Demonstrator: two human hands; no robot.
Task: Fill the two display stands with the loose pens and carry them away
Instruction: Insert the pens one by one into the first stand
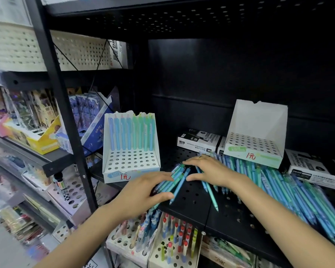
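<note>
Two white display stands sit on the black perforated shelf. The left stand holds one back row of blue and green pens. The right stand is empty and rests on boxes. A long heap of loose blue and green pens lies along the shelf to the right. My left hand holds a small bunch of pens between thumb and fingers. My right hand, a ring on one finger, lies with straight fingers on the pens beside that bunch.
Black-and-white marker boxes lie behind the hands, another box at far right. Below the shelf stand racks of other pens. A black upright post separates the left shelves, full of coloured stationery boxes.
</note>
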